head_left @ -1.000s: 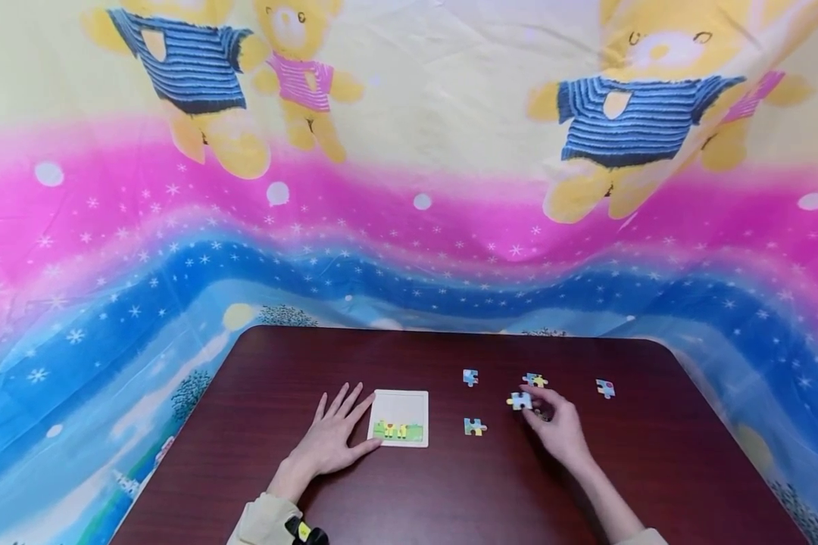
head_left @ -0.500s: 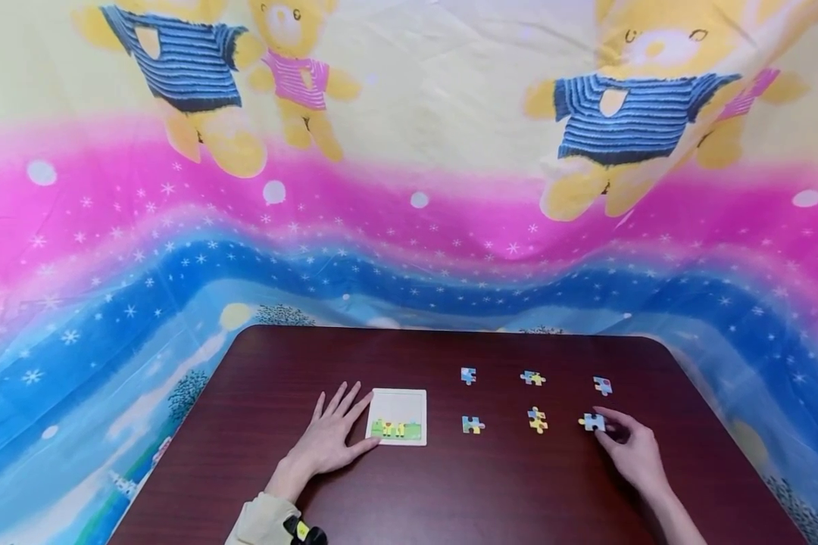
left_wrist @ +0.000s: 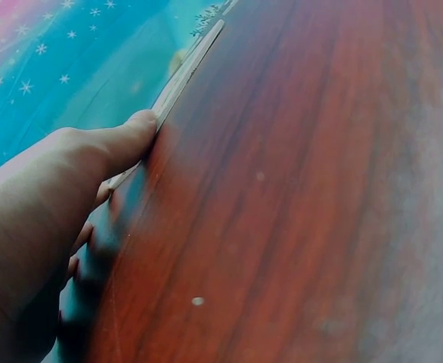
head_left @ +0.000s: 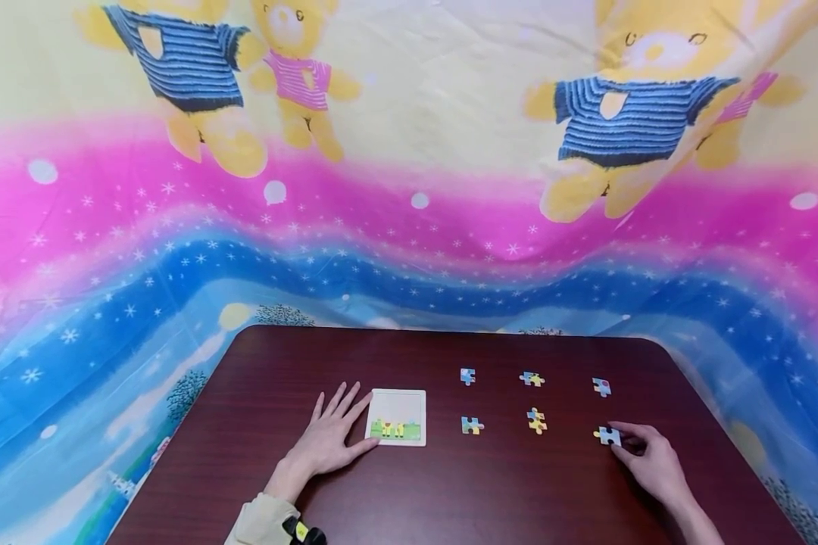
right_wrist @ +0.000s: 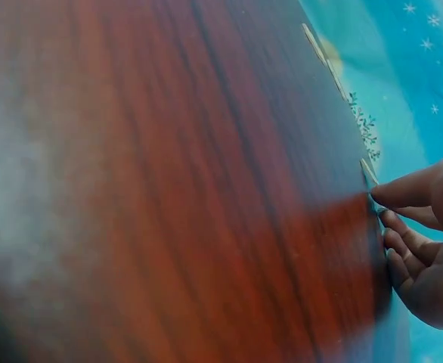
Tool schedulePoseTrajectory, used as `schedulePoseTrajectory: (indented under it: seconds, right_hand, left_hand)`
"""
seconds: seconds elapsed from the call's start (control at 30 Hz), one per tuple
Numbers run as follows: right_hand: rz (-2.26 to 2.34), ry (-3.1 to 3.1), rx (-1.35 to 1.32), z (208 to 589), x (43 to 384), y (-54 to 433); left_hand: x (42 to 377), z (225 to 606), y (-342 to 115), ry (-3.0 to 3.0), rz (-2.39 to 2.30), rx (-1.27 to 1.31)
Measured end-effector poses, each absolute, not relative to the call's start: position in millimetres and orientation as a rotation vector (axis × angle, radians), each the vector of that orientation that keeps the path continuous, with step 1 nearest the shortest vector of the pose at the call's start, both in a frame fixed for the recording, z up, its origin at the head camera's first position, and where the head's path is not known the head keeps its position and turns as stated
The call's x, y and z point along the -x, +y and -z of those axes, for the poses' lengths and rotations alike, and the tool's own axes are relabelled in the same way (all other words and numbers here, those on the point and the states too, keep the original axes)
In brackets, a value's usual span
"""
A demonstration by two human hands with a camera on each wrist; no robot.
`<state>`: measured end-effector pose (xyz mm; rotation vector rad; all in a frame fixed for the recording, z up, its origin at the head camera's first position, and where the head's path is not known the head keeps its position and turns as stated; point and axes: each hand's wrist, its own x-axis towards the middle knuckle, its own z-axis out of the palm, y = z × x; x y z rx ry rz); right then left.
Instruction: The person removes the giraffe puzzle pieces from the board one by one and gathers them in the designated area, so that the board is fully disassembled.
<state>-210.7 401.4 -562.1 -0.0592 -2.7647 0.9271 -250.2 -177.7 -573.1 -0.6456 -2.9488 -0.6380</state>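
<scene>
My left hand (head_left: 327, 441) lies on the table with fingers spread, its thumb and index fingertip at the left edge of a square white puzzle tray (head_left: 397, 405). The tray's lower part holds a green and yellow strip of picture; its upper part is bare. At the right, my right hand (head_left: 654, 459) pinches a light blue jigsaw piece (head_left: 609, 436) between thumb and index finger, close over the tabletop. In the right wrist view the piece (right_wrist: 369, 172) appears edge-on at the fingertips. The left wrist view has my thumb (left_wrist: 134, 136) on the tray's edge.
Between tray and right hand lie loose jigsaw pieces: a back row with a left piece (head_left: 467, 376), a middle one (head_left: 532, 378) and a right one (head_left: 601, 387), and in front a blue-green piece (head_left: 472, 425) and a yellow one (head_left: 536, 420). A printed curtain hangs behind the dark table (head_left: 450, 492).
My right hand has carried the light blue piece rightward, from near the middle pieces, then slightly toward me, below the back right piece. My left hand has stayed by the tray.
</scene>
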Motion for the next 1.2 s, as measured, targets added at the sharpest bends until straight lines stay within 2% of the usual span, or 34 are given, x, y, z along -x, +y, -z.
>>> schedulePoseTrajectory:
  seconds: [0.23,0.4,0.73,1.2]
  right_hand:
    - [-0.844,-2.732,0.029,557,211,393]
    - [-0.909,-2.647,-0.076,548,211,366]
    - [-1.238,-2.62,-0.361,525,226,277]
    - [-1.369,-2.692,-0.724,539,259,154]
  left_hand:
    - [250,571,-178,-3.005,0.599,0.633]
    - [250,572,-178,-3.008,0.615,0.628]
    - [250,572,-181,-3.02,0.616,0.631]
    - [250,564,-190,-3.026,0.716,0.7]
